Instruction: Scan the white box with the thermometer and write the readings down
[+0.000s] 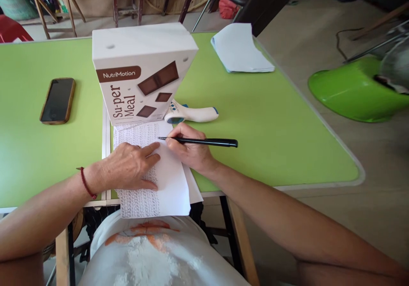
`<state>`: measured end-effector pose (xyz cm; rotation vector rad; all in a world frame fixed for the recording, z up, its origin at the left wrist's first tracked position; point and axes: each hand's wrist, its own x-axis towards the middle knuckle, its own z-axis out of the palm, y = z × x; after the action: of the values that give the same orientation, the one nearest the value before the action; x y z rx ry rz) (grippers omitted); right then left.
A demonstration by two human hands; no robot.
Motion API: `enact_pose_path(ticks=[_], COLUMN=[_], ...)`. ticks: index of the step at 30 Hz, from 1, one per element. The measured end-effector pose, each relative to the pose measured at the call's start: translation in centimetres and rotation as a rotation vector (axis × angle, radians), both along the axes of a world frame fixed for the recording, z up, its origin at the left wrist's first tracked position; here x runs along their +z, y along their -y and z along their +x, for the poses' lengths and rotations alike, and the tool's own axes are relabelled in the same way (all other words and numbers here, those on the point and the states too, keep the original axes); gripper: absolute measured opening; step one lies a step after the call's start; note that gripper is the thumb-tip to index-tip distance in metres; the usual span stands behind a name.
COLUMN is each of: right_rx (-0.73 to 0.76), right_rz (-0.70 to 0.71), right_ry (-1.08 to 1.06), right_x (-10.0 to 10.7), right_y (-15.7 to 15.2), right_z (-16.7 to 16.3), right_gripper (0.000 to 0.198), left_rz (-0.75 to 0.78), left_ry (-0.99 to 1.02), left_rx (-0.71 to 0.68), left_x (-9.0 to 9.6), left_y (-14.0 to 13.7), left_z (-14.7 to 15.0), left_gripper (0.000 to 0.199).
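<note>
Grips the black pen (220, 142) in the right hand (193, 150), aiming its tip right at the written lines of the sheet (174, 186)! Lays the left hand (132, 167), loosely splayed, across that same sheet, with the NutriMotion box (143, 71) standing at the sheet's far end, the white handheld device (200, 114) off its far right corner and the phone (58, 101) well out to its left.

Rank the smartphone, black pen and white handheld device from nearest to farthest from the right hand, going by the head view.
From the right hand:
1. Black pen: held in its fingers.
2. White handheld device: just beyond the hand, beside the box.
3. Smartphone: far off to the left, past the box.
</note>
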<state>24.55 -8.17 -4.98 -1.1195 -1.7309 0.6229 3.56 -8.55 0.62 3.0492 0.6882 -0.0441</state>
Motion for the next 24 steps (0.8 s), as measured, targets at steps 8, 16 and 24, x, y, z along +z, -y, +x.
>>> enact_pose_path(ticks=[8, 16, 24], right_rx=[0.035, 0.014, -0.010], right_rz=[-0.011, 0.031, 0.035], right_ry=[-0.004, -0.016, 0.006], right_x=[-0.07, 0.01, 0.24], right_y=[-0.04, -0.03, -0.01], right_z=[0.16, 0.10, -0.05], right_gripper=[0.013, 0.014, 0.014], left_rz=[0.012, 0.014, -0.004], left_ry=[0.007, 0.009, -0.019], left_rx=[-0.005, -0.007, 0.002], left_x=[0.02, 0.03, 0.22], left_y=[-0.03, -0.10, -0.03], left_z=[-0.06, -0.11, -0.13], left_gripper=[0.064, 0.063, 0.063])
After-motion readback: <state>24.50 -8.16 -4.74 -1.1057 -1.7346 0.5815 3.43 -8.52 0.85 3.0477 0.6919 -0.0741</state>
